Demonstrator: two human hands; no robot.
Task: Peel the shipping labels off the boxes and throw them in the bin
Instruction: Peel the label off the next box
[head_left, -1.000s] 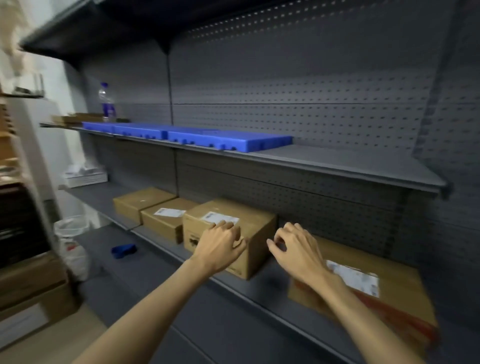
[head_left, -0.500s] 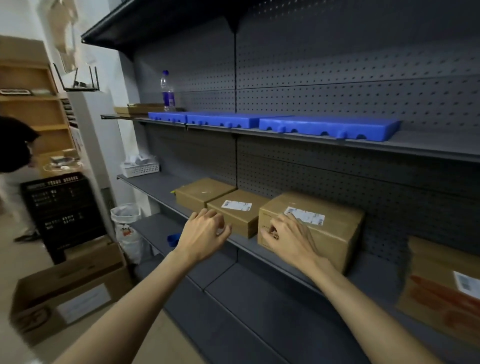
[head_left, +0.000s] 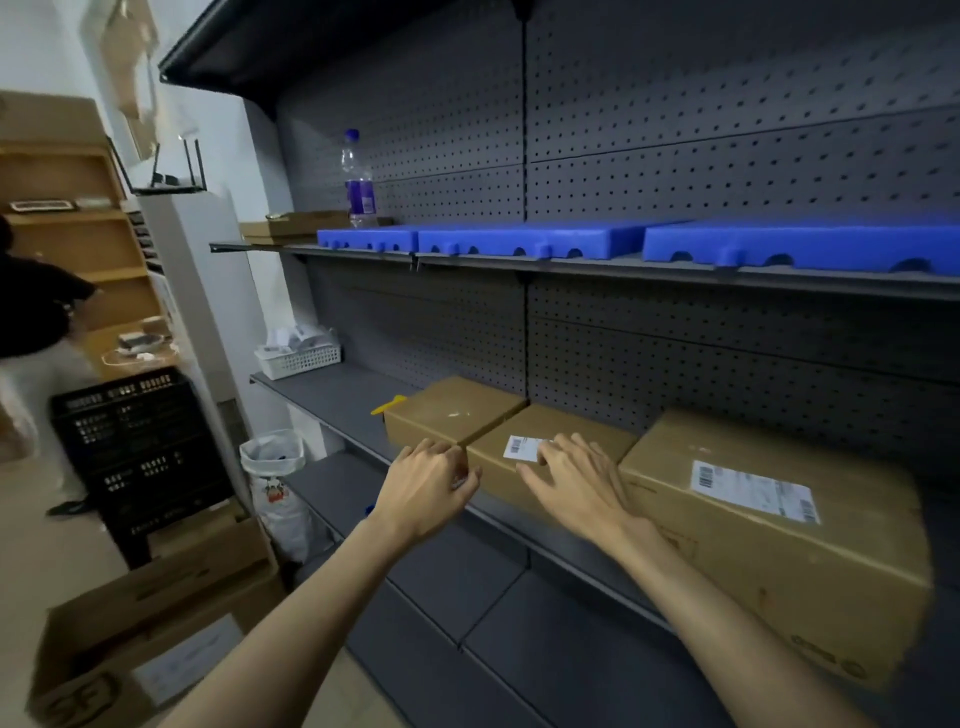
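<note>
- The right hand (head_left: 574, 486) lies on top of the middle box (head_left: 550, 457), fingers spread and fairly straight, with its fingertips (head_left: 548, 451) on the right end of that box's shipping label (head_left: 522, 447); it pinches nothing that can be seen.
- The left hand (head_left: 428, 486) hovers at the front left corner of the same box, fingers curled inward; whether it holds anything cannot be told.
- Left of both hands, touching the middle box, sits a smaller box (head_left: 449, 415) with no label on its top.
- Right of the right hand stands a larger box (head_left: 779, 545) with its own white label (head_left: 753, 491) flat on top.
- All three boxes rest on the grey shelf (head_left: 332, 395).
- Below and to the left of the left hand, on the floor beside the shelving, stands a small white bin (head_left: 272, 457) lined with a bag.
- Farther left of the bin are a black crate (head_left: 140, 447) and an open cardboard carton (head_left: 150, 618).
- Above the hands, the upper shelf carries blue plastic slabs (head_left: 519, 241) and a water bottle (head_left: 358, 182).
- A white basket (head_left: 298, 356) sits at the far left end of the grey shelf.
</note>
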